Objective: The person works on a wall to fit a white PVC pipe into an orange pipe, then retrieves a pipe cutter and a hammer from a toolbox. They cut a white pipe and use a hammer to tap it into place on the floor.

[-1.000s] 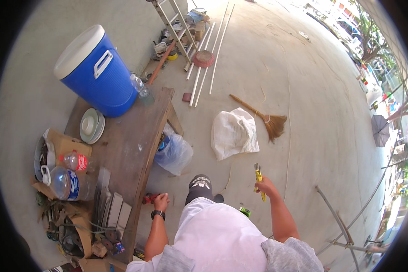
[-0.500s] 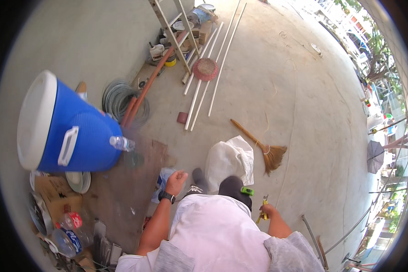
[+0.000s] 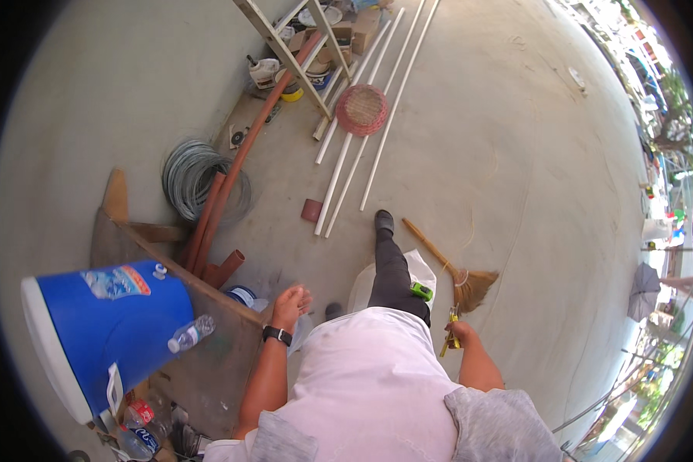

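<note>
My right hand is closed around yellow-handled pliers, held low at my right side with the jaws pointing forward. My left hand, with a dark watch on its wrist, hangs empty, its fingers loosely apart. It is nearest to the brown board edge of a wooden table on my left. A green tape measure sits at my right hip. One dark-shod foot is stretched forward beside a white sack, which my leg partly hides.
A straw broom lies ahead to the right. Long white pipes, a red round basket and a stepladder stand or lie ahead. At left are a blue cooler, a plastic bottle, orange pipes and a wire coil.
I have stepped forward; one leg now reaches past the sack. The cooler and table have shifted back and lower in view. The pliers remain in my right hand.
</note>
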